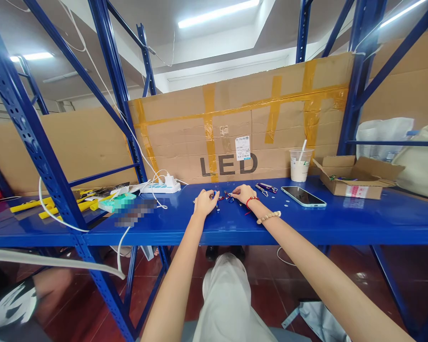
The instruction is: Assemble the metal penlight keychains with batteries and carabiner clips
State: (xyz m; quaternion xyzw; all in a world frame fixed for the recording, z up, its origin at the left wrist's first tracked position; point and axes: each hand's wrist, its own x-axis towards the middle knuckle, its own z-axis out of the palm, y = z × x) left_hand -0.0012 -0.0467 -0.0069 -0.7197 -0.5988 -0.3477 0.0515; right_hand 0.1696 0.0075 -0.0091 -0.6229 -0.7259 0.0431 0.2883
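My left hand is low over the blue shelf top, its fingertips drawn together in a pinch. Whatever they hold is too small to name. My right hand, with a red string and a beaded bracelet at the wrist, has its fingers pressed together too. At its fingertips lie small dark and metallic pieces, some showing red and blue; I cannot tell which of them it grips. Just beyond the right hand, small metal clips that look like carabiners lie on the surface.
A phone, a plastic cup with a straw and an open cardboard box stand to the right. On the left are a white power strip with cables and yellow tubes. Behind rises a large cardboard sheet; blue posts frame the shelf.
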